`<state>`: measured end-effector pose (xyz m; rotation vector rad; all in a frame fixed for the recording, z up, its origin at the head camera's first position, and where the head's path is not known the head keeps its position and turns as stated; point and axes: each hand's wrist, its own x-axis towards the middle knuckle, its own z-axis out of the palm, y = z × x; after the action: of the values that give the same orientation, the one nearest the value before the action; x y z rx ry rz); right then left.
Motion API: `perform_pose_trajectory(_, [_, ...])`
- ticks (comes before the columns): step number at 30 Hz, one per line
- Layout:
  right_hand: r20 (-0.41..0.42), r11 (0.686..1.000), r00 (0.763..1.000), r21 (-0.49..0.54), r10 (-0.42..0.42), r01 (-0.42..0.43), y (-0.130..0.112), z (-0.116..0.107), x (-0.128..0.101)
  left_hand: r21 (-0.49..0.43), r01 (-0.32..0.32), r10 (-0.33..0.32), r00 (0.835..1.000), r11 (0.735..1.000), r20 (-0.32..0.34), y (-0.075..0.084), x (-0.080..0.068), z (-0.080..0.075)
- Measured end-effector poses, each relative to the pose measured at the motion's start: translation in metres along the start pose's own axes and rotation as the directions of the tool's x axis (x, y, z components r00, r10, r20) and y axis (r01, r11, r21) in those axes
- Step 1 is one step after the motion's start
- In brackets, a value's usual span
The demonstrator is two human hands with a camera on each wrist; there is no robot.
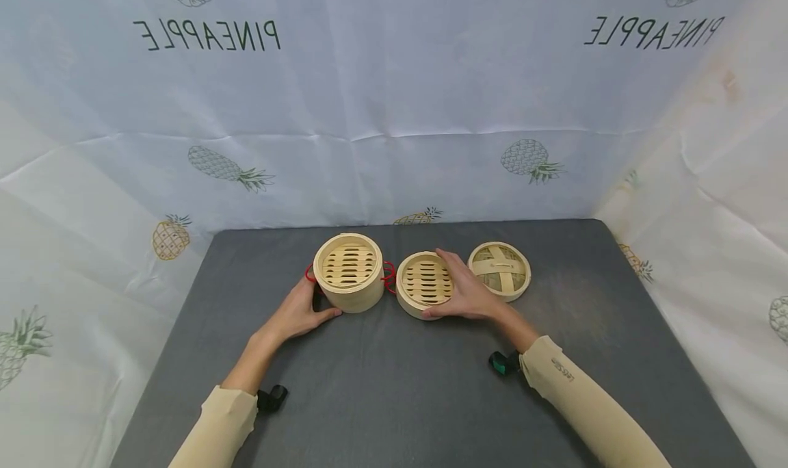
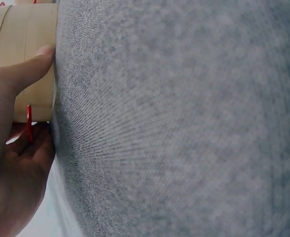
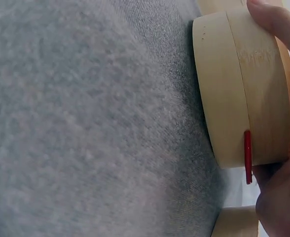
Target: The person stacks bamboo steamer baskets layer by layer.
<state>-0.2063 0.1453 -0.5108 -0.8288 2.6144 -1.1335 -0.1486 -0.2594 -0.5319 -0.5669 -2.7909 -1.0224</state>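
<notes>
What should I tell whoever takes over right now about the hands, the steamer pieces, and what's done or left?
Left hand: grips the side of the taller steamer basket, thumb on its wall, fingers by its red loop.
Right hand: grips the rim of the low steamer basket, thumb in front, fingers over the far edge.
Both baskets sit side by side on the grey table, open tops up, nearly touching at the red loops.
Woven lid lies apart, to the right of the low basket.
Done: the pieces are separated and the lid is off.
Left, probably: stacking or moving the baskets; the lid is untouched.
</notes>
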Motion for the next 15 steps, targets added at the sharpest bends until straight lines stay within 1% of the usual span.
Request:
perform_pose_trajectory(5, [-0.009,1.0,1.0,0.023,0.0,0.001,-0.003,0.001,-0.003,-0.032,-0.051,0.049,0.998,0.998,-0.041,-0.013,-0.001,0.006])
perform_pose_trajectory(6, [-0.01,1.0,1.0,0.026,-0.002,0.002,-0.003,0.0,-0.004,-0.037,-0.057,0.055,0.997,0.998,-0.045,-0.015,-0.001,0.007])
perform_pose_trajectory(7, [-0.009,1.0,1.0,0.027,-0.004,0.005,-0.004,0.0,-0.005,-0.045,-0.058,0.056,0.998,0.997,-0.043,-0.012,-0.001,0.006])
perform_pose_trajectory(9, [-0.004,0.999,1.0,0.031,-0.004,0.005,-0.005,0.0,-0.007,-0.043,-0.076,0.074,0.996,0.996,-0.044,-0.018,0.0,0.008])
perform_pose_trajectory(11, [-0.001,0.999,1.0,0.034,-0.002,0.002,-0.006,-0.001,-0.009,-0.046,-0.072,0.07,0.997,0.996,-0.04,-0.015,0.0,0.006])
perform_pose_trajectory(14, [0.0,0.999,1.0,0.033,0.003,-0.003,-0.008,-0.001,-0.011,-0.044,-0.063,0.062,0.997,0.997,-0.042,-0.016,-0.001,0.007])
perform_pose_trajectory(15, [-0.001,1.0,1.0,0.031,0.003,-0.003,-0.008,-0.001,-0.012,-0.043,-0.056,0.055,0.998,0.998,-0.038,-0.013,-0.001,0.005])
